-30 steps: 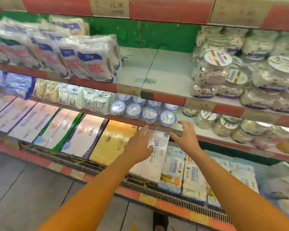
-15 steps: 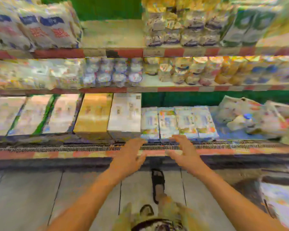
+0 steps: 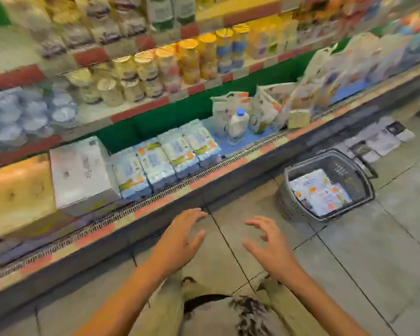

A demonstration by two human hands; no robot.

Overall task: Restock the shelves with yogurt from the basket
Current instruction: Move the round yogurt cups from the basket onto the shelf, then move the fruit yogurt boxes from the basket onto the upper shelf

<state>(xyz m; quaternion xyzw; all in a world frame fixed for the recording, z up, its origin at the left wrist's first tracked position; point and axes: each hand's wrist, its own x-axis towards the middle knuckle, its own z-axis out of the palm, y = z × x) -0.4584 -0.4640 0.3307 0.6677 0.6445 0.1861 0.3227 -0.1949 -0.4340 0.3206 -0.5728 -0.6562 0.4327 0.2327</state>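
Yogurt packs [image 3: 319,192] lie in the dark basket [image 3: 286,202] on the tiled floor [image 3: 374,251], empty hands hovering short of it.

Head view: the left hand [image 3: 180,241] and right hand [image 3: 269,248] are both spread wide, fingers loose, grasping nothing, held above the floor just in front of the bottom shelf's edge [image 3: 204,178]. The basket sits to the right of the hands, near the shelf base. Four similar blue-and-white yogurt packs [image 3: 167,156] stand side by side on the bottom shelf, beside a white carton [image 3: 80,170]. A white bottle with a blue cap [image 3: 238,124] stands farther right.
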